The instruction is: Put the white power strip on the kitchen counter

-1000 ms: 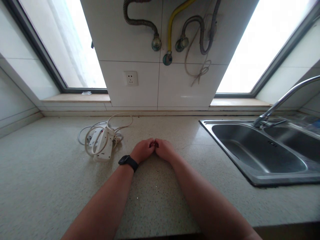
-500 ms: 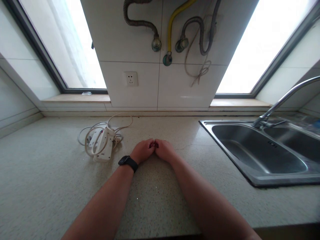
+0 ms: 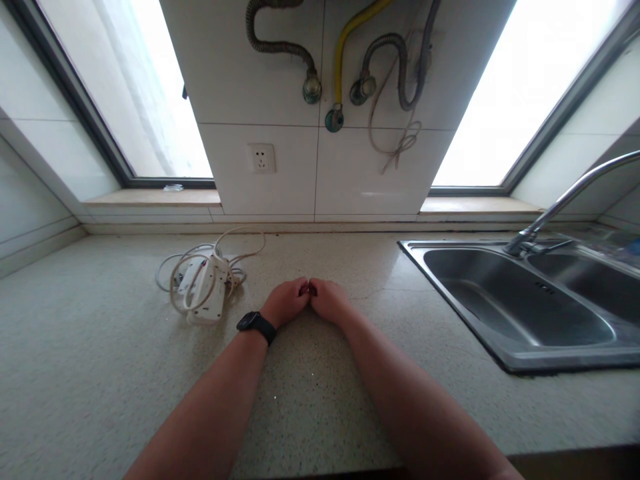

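Observation:
Both my hands rest on the speckled countertop (image 3: 310, 413), curled into fists and touching each other at the knuckles and thumbs. My left hand (image 3: 286, 301) is closed, and a black watch (image 3: 256, 325) is on that wrist. Pressed against it from the other side is my right hand (image 3: 331, 301), also closed. No object shows in either fist. To the left of my left hand lies a white power strip (image 3: 210, 293), with its pale cord looped loosely over and around it.
A steel double sink (image 3: 500, 293) with a chrome faucet (image 3: 530, 237) is set into the counter at the right. On the tiled wall are a socket (image 3: 261, 159), grey hoses (image 3: 280, 45), a yellow pipe (image 3: 339, 67) and a tied cord (image 3: 407, 141). Windows flank that wall.

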{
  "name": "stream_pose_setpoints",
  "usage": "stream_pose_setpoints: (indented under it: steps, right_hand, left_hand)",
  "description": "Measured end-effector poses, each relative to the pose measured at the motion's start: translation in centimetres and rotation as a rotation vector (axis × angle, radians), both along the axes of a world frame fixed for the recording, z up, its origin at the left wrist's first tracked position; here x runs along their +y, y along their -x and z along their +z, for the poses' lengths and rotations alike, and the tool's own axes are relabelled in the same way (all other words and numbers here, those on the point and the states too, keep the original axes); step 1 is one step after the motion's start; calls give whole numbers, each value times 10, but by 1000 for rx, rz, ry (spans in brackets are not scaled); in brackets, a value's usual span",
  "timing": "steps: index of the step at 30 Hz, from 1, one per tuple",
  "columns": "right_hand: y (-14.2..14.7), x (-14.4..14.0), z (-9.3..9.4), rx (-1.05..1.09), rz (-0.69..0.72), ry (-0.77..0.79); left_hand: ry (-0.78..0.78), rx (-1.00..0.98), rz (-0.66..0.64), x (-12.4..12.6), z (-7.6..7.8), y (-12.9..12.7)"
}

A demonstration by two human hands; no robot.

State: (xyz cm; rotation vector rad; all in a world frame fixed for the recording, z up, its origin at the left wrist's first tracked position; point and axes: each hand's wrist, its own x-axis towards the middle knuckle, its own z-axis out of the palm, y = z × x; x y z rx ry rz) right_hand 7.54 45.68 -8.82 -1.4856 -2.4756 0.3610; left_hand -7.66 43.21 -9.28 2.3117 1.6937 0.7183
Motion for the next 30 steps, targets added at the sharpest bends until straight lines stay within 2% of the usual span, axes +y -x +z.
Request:
stream_pose_setpoints:
  steps: [30]
  right_hand:
    - [0, 2, -4, 22, 2, -8]
  left_hand:
    - [13, -3, 8, 1, -2, 1]
